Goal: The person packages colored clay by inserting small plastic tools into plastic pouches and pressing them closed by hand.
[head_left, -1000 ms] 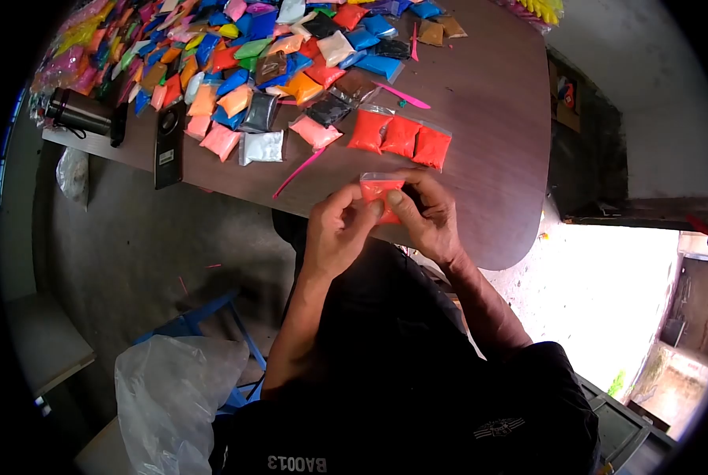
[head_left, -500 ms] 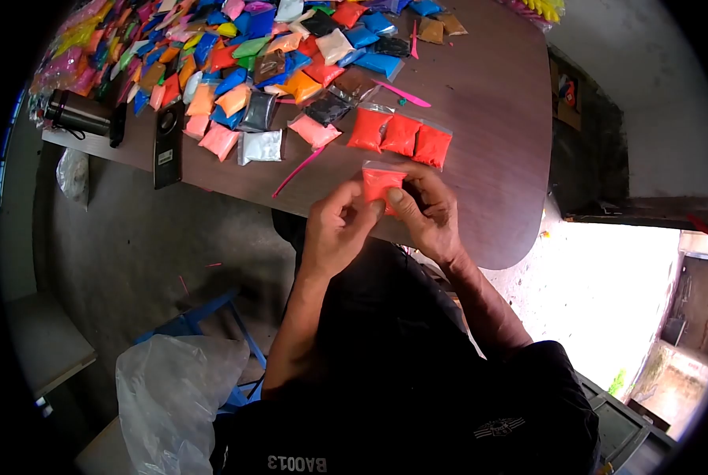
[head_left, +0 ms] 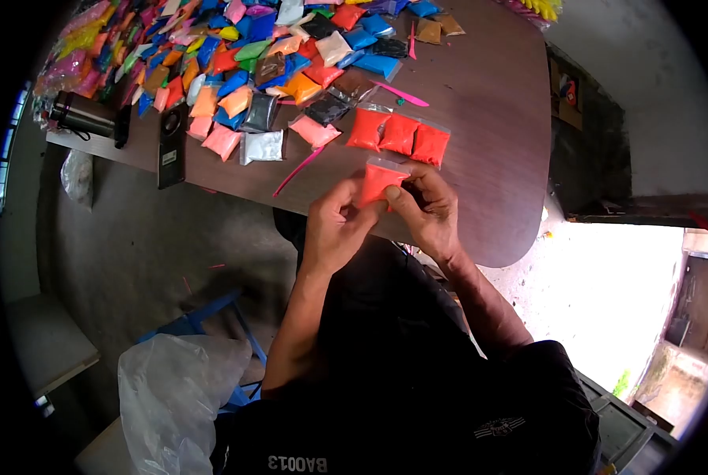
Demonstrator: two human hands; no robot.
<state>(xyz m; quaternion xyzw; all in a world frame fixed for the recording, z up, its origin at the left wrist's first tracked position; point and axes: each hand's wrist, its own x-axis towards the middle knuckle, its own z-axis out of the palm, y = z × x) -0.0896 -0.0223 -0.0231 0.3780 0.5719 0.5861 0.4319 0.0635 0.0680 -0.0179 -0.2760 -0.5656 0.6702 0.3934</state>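
A small clear plastic packet with coral-red filling is held up between my two hands, over the front edge of the table. My left hand pinches its lower left side. With the thumb across its front, my right hand grips the right side. The packet's clear top strip points away from me. Just beyond it, three red packets lie side by side on the table. A thin pink plastic stick rests to the left of my hands.
Many coloured packets are heaped at the far left. A dark thermos lies near the left edge, beside a black box-like object. A pink plastic knife lies behind the red packets. Below left are a clear bag and a blue stool.
The held packet has tilted slightly, and my right thumb has shifted a little on its front. Both hands keep their grip; the view has moved slightly.
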